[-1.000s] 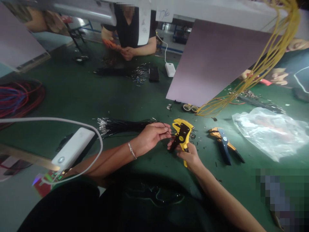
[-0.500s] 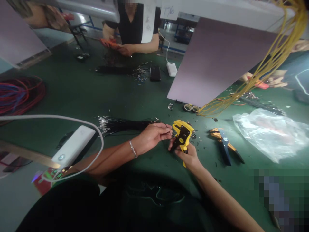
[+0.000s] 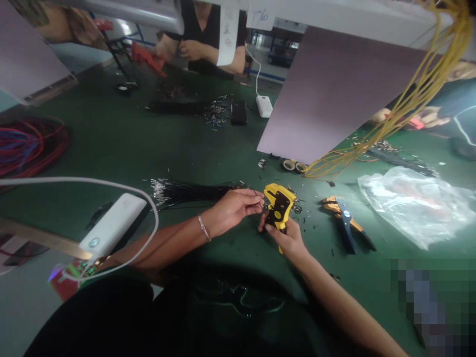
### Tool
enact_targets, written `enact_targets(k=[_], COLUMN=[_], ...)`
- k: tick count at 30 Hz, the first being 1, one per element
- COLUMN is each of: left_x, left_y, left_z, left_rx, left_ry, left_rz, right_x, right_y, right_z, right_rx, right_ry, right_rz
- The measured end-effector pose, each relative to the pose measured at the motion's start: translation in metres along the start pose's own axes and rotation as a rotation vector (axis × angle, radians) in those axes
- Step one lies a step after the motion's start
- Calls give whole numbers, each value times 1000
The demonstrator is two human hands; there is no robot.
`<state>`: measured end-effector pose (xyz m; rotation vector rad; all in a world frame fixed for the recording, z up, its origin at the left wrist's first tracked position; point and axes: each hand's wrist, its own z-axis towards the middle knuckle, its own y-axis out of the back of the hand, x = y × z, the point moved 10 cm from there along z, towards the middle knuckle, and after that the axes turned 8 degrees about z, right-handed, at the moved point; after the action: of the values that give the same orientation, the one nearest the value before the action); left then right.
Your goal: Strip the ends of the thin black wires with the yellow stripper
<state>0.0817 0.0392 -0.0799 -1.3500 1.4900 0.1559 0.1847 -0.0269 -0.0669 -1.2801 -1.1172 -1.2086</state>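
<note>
Several things lie along a green tabletop (image 3: 111,148); far left sits a coil of red and blue wire (image 3: 28,146); next comes a white power bank (image 3: 113,225) with a white cable looped around it; a bundle of black wires (image 3: 186,194) with bare metal ends lies just past the left hand (image 3: 232,208), whose fingers (image 3: 256,199) press together, pinching a thin dark wire (image 3: 258,193) at a yellow wire stripper (image 3: 279,208); that tool is held up off the tabletop, just right of those fingers, with the right hand (image 3: 288,242) wrapped around its grip; a blue-and-orange wire stripper (image 3: 345,223) lies nearby, then a clear plastic bag (image 3: 412,206)
</note>
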Motion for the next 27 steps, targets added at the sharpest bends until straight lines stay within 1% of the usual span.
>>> enact_targets(k=[6,11,15,22,27], left_x=[0,-1,0,5,4], left_y=[1,0,-1,1,2], left_z=[1,1,1,2,3], left_rx=[-16,-9,1,-3,-9], left_ry=[13,15,13,41,42], left_rz=[-3,1,6,16,5], right_x=[0,-2,-1,4,3], right_y=[-1,5,6,5,5], right_z=[0,-2,-4,-6,-6], right_rx=[-22,-81,-97,-106,-115], right_ry=[21,30,40,66,42], right_rz=[-64,-163,-230,-267,-265])
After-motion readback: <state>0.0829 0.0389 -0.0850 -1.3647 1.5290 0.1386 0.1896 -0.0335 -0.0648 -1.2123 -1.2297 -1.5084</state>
